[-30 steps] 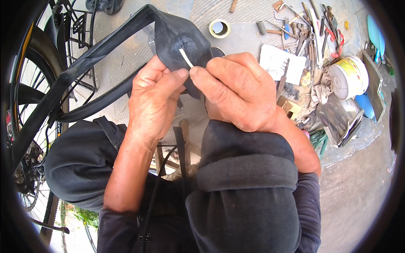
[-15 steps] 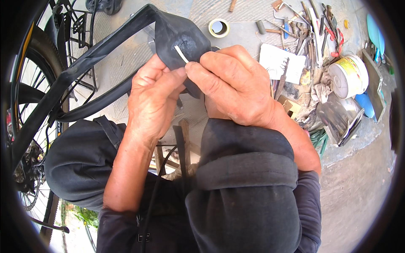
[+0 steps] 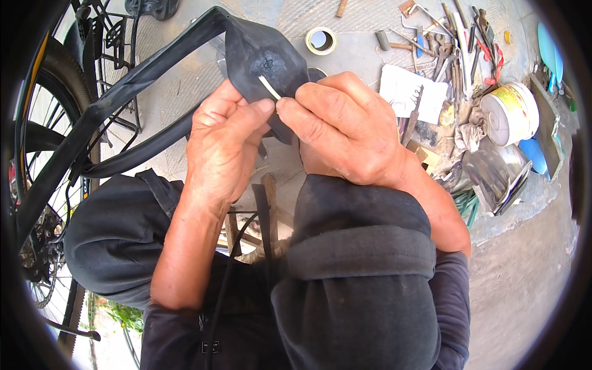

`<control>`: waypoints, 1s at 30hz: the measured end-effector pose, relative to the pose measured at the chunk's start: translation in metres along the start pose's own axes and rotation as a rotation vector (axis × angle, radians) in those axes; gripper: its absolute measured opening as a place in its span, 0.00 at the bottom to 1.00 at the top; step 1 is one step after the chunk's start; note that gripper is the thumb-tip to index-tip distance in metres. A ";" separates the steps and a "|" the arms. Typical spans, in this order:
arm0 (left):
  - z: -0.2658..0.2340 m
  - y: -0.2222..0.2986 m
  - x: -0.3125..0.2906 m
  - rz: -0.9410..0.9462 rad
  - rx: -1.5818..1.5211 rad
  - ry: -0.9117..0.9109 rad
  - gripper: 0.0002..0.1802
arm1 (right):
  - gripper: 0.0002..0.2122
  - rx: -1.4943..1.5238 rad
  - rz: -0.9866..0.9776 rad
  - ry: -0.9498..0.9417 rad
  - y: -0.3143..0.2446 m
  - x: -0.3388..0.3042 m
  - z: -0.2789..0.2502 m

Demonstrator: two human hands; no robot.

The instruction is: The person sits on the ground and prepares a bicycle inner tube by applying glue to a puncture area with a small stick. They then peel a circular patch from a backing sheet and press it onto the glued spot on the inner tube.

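Observation:
A black rubber inner tube [image 3: 240,58] stretches up from the bicycle at the left and is spread flat in front of me. My left hand [image 3: 225,132] pinches its near edge between thumb and fingers. On the tube's face is a roughened, shiny dark patch of surface [image 3: 269,66]. My right hand [image 3: 342,126] grips a thin whitish stick [image 3: 269,87] between thumb and forefinger. The stick's far tip lies against or just over the rubber beside that patch; whether it touches I cannot tell.
A bicycle wheel [image 3: 58,92] stands at the left. Beyond my hands sits a roll of tape [image 3: 321,41]. To the right lie a white sheet [image 3: 394,86], many hand tools [image 3: 444,52], a white tub [image 3: 509,113] and a crumpled rag [image 3: 470,135]. My knees are close below.
My right hand and the stick have shifted slightly right and down, the stick's tip moving a little away from the roughened patch. My left hand and the tube have hardly moved.

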State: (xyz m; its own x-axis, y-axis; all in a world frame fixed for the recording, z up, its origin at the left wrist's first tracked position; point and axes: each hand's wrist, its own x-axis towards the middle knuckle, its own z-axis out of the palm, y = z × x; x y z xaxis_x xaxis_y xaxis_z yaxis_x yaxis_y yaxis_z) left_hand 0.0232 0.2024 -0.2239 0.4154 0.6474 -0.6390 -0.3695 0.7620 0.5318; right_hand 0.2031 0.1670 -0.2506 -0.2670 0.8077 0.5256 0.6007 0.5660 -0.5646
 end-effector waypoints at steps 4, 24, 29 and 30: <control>0.001 0.001 -0.001 0.005 0.003 0.010 0.16 | 0.16 0.027 -0.001 -0.017 0.000 0.004 -0.001; 0.000 0.002 0.005 -0.013 0.049 0.102 0.17 | 0.09 -0.119 0.600 0.128 0.002 -0.012 -0.015; -0.005 0.001 0.007 -0.008 0.055 0.123 0.18 | 0.09 -0.133 0.743 0.174 0.036 -0.048 0.004; -0.006 0.001 0.008 -0.007 0.050 0.125 0.18 | 0.09 -0.144 0.747 0.170 0.042 -0.052 0.009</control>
State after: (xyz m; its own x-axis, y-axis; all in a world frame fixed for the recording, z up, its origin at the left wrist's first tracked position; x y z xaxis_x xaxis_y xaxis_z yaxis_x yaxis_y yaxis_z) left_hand 0.0214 0.2080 -0.2316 0.3102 0.6377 -0.7050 -0.3237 0.7682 0.5524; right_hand 0.2358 0.1500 -0.3072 0.3586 0.9236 0.1353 0.6708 -0.1543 -0.7254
